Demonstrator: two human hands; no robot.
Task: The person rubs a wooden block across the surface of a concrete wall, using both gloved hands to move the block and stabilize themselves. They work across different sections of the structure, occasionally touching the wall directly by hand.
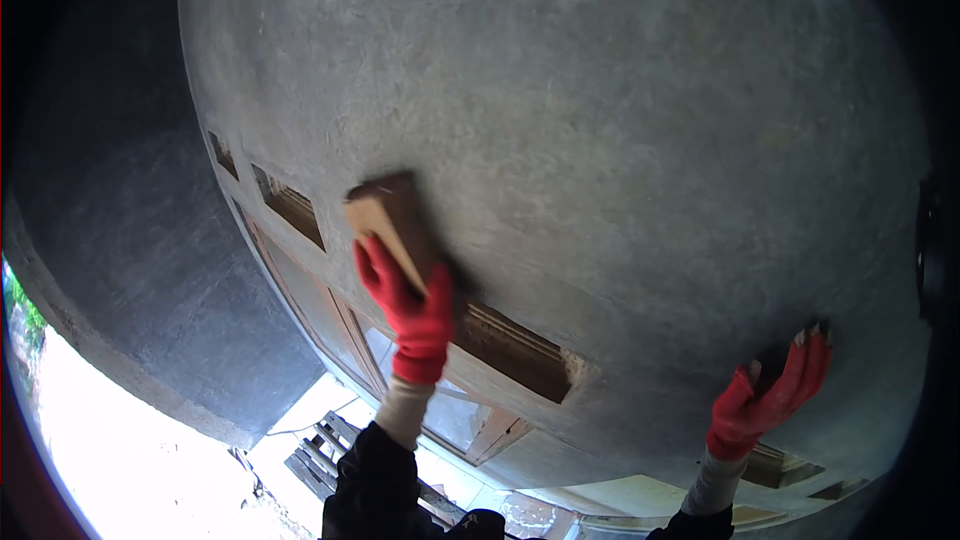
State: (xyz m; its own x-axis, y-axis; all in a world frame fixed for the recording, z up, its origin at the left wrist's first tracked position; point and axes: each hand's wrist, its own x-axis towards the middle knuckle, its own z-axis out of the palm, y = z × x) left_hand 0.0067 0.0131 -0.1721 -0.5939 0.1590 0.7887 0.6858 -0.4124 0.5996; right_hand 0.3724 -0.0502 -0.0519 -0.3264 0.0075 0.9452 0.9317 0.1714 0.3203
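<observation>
My left hand [405, 315], in a red glove, grips a rectangular block [385, 225] with a pale wooden side and a dark brown side. The block lies against the grey plastered wall [600, 140], just above a recessed opening. Slight blur surrounds the block. My right hand [770, 395] wears a red glove too, with bare fingertips showing. Its fingers are stretched out and the thumb stands apart, resting on or very close to the wall at the lower right. A dark patch, probably shadow, lies between that thumb and the fingers.
Several recessed openings, one at the left [290, 205] and one in the middle [515, 350], cut into the wall. Below them are framed window panes [455, 415]. A dark grey overhanging surface [130, 220] stands at the left. Wooden slats [320, 455] lie far below.
</observation>
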